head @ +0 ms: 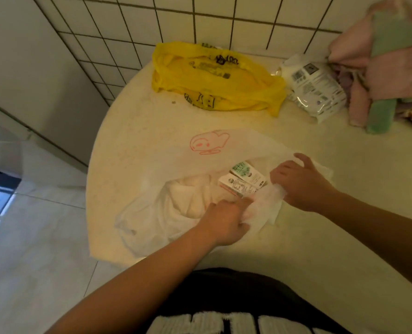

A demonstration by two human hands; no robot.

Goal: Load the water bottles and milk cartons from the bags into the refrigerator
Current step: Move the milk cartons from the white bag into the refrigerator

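Note:
A white plastic bag [176, 165] with a red drawing lies on the pale countertop [320, 225]. Its mouth is pulled apart, and two small milk cartons [242, 179] with green print show inside it. My left hand [224, 220] grips the near edge of the bag's mouth. My right hand [299, 182] pinches the far edge of the mouth, with some fingers spread. A yellow plastic bag [214, 78] with black print lies farther back by the tiled wall; its contents are hidden.
A white printed packet [313, 88] lies to the right of the yellow bag. Pink and green towels [380, 68] are heaped at the back right. The counter's rounded edge drops to a tiled floor [31, 237] on the left.

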